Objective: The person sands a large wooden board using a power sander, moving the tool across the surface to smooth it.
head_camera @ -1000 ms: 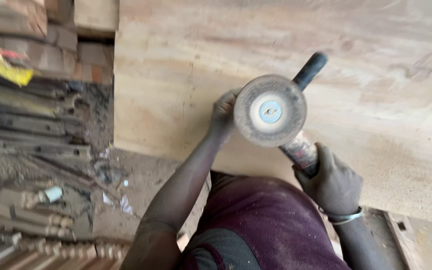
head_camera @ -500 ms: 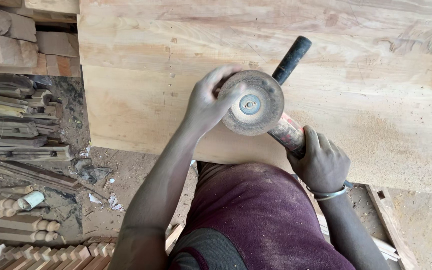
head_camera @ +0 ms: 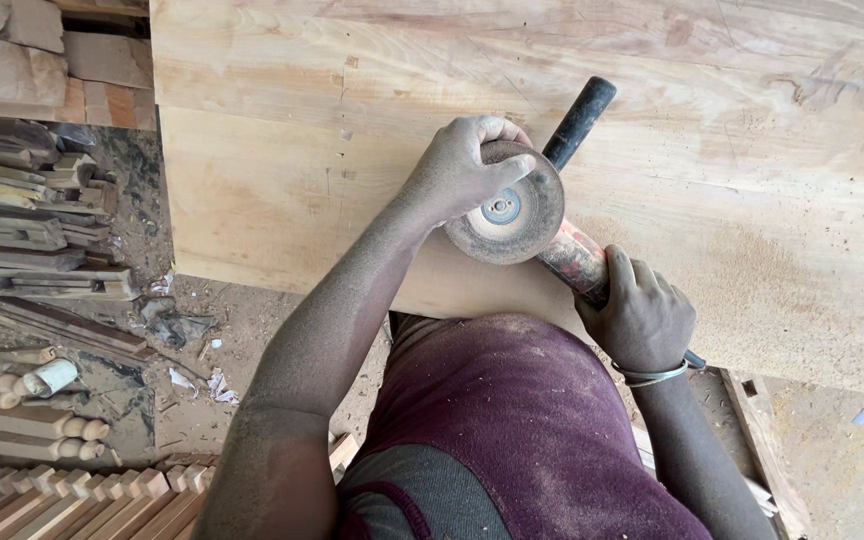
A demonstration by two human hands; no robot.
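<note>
I hold an angle grinder [head_camera: 574, 252] turned upward, its round dusty sanding disc [head_camera: 512, 210] facing me. My left hand [head_camera: 460, 170] is wrapped over the upper left rim of the disc, fingers curled on its edge. My right hand [head_camera: 640, 318] grips the red, worn body of the grinder below the disc. The black side handle [head_camera: 580, 118] sticks out to the upper right. All this hovers over a wide pale wooden board [head_camera: 732, 200] dusted with sawdust.
Stacked timber offcuts [head_camera: 22, 220] and turned wooden spindles [head_camera: 32, 420] lie on the dirt floor at the left. Slats [head_camera: 72, 500] sit at the lower left. A wooden frame piece [head_camera: 767, 440] shows at the lower right under the board.
My left hand came from behind the disc's left side onto its rim and now grips it. The grinder shifted slightly left and down in view; the blur is gone.
</note>
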